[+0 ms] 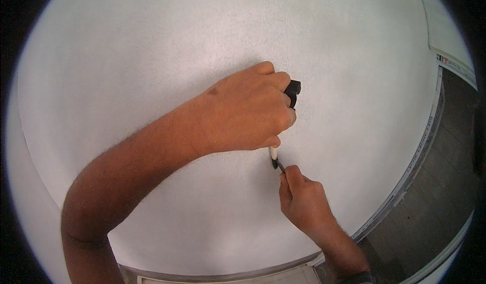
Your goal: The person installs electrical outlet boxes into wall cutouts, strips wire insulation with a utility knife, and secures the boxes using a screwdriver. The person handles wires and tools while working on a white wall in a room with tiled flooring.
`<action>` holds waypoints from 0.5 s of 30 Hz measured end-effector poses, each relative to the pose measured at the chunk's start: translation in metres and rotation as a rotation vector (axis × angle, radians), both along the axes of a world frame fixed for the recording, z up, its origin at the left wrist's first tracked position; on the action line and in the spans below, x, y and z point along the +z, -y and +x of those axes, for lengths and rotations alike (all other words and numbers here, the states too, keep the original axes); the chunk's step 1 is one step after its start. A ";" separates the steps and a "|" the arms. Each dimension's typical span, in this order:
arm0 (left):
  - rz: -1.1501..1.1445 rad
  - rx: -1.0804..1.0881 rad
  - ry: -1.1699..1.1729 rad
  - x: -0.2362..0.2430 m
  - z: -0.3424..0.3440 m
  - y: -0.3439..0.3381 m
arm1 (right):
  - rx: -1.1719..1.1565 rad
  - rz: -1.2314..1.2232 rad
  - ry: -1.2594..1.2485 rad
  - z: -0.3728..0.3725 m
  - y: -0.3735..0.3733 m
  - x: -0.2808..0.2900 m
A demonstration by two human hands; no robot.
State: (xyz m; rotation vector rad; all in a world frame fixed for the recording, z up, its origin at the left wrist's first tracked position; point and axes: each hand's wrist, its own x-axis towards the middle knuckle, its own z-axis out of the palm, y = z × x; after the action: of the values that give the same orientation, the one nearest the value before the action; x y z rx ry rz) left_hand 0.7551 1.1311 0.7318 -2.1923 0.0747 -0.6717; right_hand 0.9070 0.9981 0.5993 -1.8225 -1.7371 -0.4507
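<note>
My left hand [253,107] reaches across the middle, its fingers closed. A thick black piece [293,92] sticks out past its knuckles on the right. From under the same hand comes a slim white stick with a black end [274,155], marker-like in shape. Whether the black piece and the stick are one thing is hidden by my fingers. Below and to the right, my right hand [306,198] pinches a thin dark tool [281,167]. Its tip meets the black end of the stick, or lies right beside it. The tool's kind is too small to make out.
Behind my hands spreads a large smooth white surface [152,46], its edges bent by the lens. A grey trim with printed marks [412,165] borders it on the right. Past that lies a dark tiled floor [430,203]. A pale ledge [228,278] shows along the bottom.
</note>
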 end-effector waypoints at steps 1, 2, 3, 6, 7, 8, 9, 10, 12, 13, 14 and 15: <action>0.007 0.003 0.000 0.000 0.000 0.001 | 0.008 0.004 0.007 0.001 0.000 0.000; 0.013 0.005 0.000 0.001 -0.001 0.001 | 0.015 0.008 0.014 0.003 0.000 0.000; 0.020 0.008 -0.001 0.001 -0.001 0.002 | 0.025 0.004 0.004 0.004 0.000 0.000; -0.063 -0.027 -0.002 -0.001 0.000 0.000 | 0.059 0.007 -0.018 0.010 -0.002 -0.003; -0.027 -0.068 -0.012 -0.004 0.000 -0.002 | 0.071 0.013 -0.021 0.013 -0.004 -0.004; 0.009 -0.109 -0.022 -0.009 -0.002 -0.005 | 0.084 0.019 -0.025 0.015 -0.005 -0.005; 0.042 -0.152 -0.035 -0.015 -0.002 -0.008 | 0.092 0.019 -0.029 0.016 -0.006 -0.005; 0.041 -0.169 -0.037 -0.021 0.000 -0.012 | 0.100 0.022 -0.032 0.016 -0.006 -0.004; 0.038 -0.202 -0.042 -0.032 0.004 -0.018 | 0.106 0.031 -0.029 0.019 -0.005 -0.002; 0.029 -0.210 -0.026 -0.035 0.005 -0.018 | 0.104 0.036 -0.024 0.019 -0.007 -0.003; 0.020 -0.218 -0.009 -0.037 0.006 -0.018 | 0.104 0.040 -0.019 0.020 -0.009 -0.005; 0.011 -0.224 0.007 -0.039 0.007 -0.018 | 0.110 0.037 -0.033 0.020 -0.010 -0.008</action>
State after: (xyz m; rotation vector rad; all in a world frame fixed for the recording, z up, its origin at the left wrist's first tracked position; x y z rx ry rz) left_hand 0.7621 1.1489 0.6929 -2.1898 0.3239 -0.8012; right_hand 0.9274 1.0082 0.5915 -1.6901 -1.7844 -0.4030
